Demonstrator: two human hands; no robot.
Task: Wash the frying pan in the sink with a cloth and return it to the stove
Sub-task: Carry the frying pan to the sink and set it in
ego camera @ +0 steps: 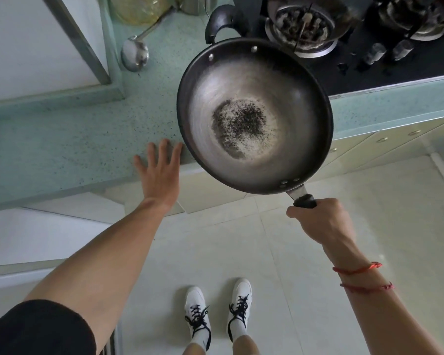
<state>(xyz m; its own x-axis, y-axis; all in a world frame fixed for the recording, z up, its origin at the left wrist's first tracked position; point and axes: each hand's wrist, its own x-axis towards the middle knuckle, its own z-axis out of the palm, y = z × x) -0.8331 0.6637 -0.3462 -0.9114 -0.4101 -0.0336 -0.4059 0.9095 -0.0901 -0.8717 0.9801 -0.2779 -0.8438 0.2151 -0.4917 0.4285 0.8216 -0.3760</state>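
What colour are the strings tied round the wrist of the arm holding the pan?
Red; the strings show best in the head view.

pan [254,116] in the air over counter [62,149] edge, stove [356,75] just behind it, open counter stretch to its left, ladle [134,56] lying farther back on it

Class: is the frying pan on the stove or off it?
Off. The dark round metal frying pan is held in the air, its handle gripped by the right hand.
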